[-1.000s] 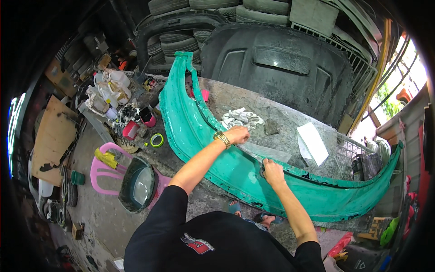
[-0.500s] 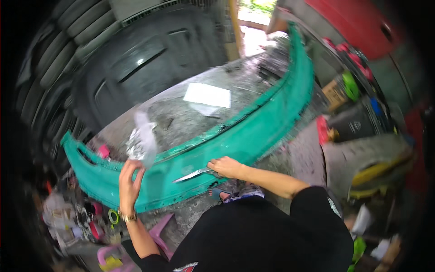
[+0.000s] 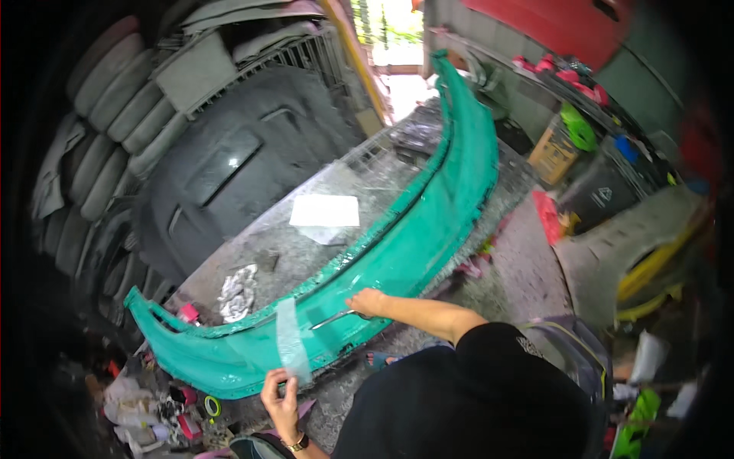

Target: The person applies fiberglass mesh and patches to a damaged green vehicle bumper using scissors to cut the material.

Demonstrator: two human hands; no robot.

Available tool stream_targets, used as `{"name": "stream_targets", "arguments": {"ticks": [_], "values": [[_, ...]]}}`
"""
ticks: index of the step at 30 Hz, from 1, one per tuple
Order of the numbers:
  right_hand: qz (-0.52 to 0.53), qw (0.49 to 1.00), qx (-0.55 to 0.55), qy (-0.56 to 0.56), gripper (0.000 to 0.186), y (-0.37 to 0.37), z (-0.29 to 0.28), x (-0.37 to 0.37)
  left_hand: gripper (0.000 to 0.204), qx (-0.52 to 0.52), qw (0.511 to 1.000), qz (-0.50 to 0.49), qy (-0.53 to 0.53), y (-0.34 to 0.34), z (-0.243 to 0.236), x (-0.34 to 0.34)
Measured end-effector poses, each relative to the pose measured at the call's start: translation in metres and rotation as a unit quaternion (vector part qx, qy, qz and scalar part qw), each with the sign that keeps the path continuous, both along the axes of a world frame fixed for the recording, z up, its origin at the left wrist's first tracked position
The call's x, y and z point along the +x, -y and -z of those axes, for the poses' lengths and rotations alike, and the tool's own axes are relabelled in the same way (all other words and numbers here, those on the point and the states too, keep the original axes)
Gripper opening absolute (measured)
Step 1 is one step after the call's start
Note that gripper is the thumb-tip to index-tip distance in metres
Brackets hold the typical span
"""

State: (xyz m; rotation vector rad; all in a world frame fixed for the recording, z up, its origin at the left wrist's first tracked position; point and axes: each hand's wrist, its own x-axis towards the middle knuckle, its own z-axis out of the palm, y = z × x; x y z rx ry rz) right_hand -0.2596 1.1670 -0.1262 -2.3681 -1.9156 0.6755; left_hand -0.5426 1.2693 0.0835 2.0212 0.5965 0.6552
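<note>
A long curved green panel (image 3: 417,252), like a car bumper piece or its mould, stretches from near left to far right. My left hand (image 3: 281,399) pinches the near end of a thin, translucent whitish strip (image 3: 289,333), perhaps glass-fibre cloth. That strip extends across the left half of the panel; whether it touches the surface I cannot tell. Over the panel's middle, my right hand (image 3: 368,303) grips a pair of scissors (image 3: 332,319), blades pointing left toward the strip. The scissors are seen nearly edge-on, so the blade opening is unclear.
White sheets (image 3: 324,211) and crumpled silvery material (image 3: 238,294) lie on the table (image 3: 237,264) beyond the panel. A dark car bonnet (image 3: 229,164) leans behind it. Tape and clutter (image 3: 141,409) sit at near left; a cardboard box (image 3: 553,155) stands at right.
My left hand has come nearer to me, and the strip now stretches out flatter over the panel. The scissors stay in my right hand, seen more edge-on. The whole view has shifted.
</note>
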Motion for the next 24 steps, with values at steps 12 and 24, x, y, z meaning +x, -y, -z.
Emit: {"name": "stream_targets", "arguments": {"ticks": [12,24], "values": [[0.006,0.999,0.014,-0.050,0.029,0.019,0.047,0.003,0.012,-0.034,0.992,-0.036,-0.115,0.130,0.031,0.038],[-0.065,0.898,0.375,-0.223,0.054,0.113,-0.091,0.011,0.020,-0.288,0.939,-0.167,-0.088,0.173,0.047,0.034]]}}
